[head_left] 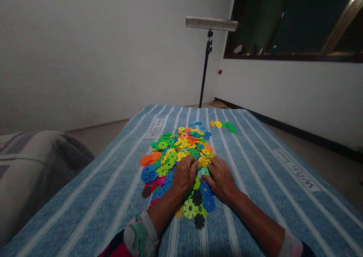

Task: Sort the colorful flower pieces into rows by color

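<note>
A heap of flower-shaped plastic interlocking discs [171, 154] in yellow, green, orange, blue, pink and black lies on the striped cloth. Over the middle of the heap my left hand [183, 175] is closed, its fingers curled under; whatever they grip is hidden. My right hand [222, 176] rests at the heap's right side, with thumb and forefinger around a light green disc [204, 170]. Black discs [199, 221] and lime green discs [190, 208] lie between my forearms, close to the near edge of the heap.
A blue-and-white striped cloth [119, 166] covers the table. Beyond the heap at the right lie a few yellow discs [218, 124] and green discs [231, 127]. A lamp on a black stand [203, 75] rises behind the far edge. Grey fabric [56, 166] bulges at the left.
</note>
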The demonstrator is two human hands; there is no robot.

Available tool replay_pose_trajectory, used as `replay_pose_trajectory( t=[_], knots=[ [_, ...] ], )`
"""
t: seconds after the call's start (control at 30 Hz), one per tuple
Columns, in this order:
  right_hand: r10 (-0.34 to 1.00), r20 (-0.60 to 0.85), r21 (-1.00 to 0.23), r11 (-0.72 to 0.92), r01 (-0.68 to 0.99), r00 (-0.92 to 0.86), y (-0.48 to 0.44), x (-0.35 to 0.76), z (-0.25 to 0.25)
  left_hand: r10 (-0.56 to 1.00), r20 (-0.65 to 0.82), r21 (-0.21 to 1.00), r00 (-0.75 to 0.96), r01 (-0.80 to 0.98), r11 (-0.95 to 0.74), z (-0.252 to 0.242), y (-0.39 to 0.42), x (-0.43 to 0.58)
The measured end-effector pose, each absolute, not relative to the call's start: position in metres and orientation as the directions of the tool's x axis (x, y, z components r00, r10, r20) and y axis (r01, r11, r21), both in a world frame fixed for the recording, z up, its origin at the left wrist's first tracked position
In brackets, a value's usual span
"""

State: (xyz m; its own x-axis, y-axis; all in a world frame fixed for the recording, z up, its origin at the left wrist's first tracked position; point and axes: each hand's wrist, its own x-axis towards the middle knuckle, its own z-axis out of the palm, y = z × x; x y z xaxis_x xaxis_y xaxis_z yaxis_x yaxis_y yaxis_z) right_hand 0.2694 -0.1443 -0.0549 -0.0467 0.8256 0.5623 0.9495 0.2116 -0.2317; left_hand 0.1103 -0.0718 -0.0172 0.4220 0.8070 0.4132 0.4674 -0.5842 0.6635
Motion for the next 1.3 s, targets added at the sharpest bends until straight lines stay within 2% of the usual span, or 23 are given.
replay_pose_trajectory(
  t=[0.33, 0.5, 0.7, 0.83, 0.9, 1.0, 1.13, 1.3],
  knots=[
    [0.796, 0.604, -0.370, 0.314, 0.875, -0.030, -0.143, 0.268, -0.062, 0.793, 0.433, 0.645, 0.428, 0.468, -0.604, -0.019, -0.070, 0.111],
    [0.797, 0.600, -0.544, 0.347, 0.764, 0.066, -0.143, 0.270, -0.057, 0.792, 0.433, 0.625, 0.430, 0.490, -0.608, -0.020, -0.069, 0.109],
    [0.828, 0.518, -0.766, 0.338, 0.546, 0.214, -0.144, 0.281, -0.042, 0.765, 0.482, 0.591, 0.428, 0.486, -0.644, -0.020, -0.067, 0.108],
    [0.782, 0.468, -0.838, 0.246, 0.487, 0.410, -0.128, 0.327, -0.034, 0.739, 0.530, 0.566, 0.416, 0.476, -0.673, -0.025, -0.063, 0.107],
    [0.702, 0.467, -0.847, 0.180, 0.499, 0.539, -0.114, 0.361, -0.032, 0.713, 0.568, 0.540, 0.412, 0.467, -0.700, -0.028, -0.062, 0.106],
    [0.617, 0.461, -0.856, 0.119, 0.503, 0.638, -0.087, 0.415, -0.034, 0.671, 0.623, 0.498, 0.403, 0.457, -0.737, -0.031, -0.060, 0.105],
    [0.553, 0.436, -0.861, 0.025, 0.509, 0.710, -0.046, 0.467, -0.044, 0.626, 0.659, 0.449, 0.416, 0.450, -0.772, -0.035, -0.059, 0.102],
    [0.573, 0.388, -0.834, -0.115, 0.539, 0.722, 0.000, 0.499, -0.058, 0.629, 0.637, 0.433, 0.446, 0.468, -0.770, -0.039, -0.062, 0.097]
  ],
)
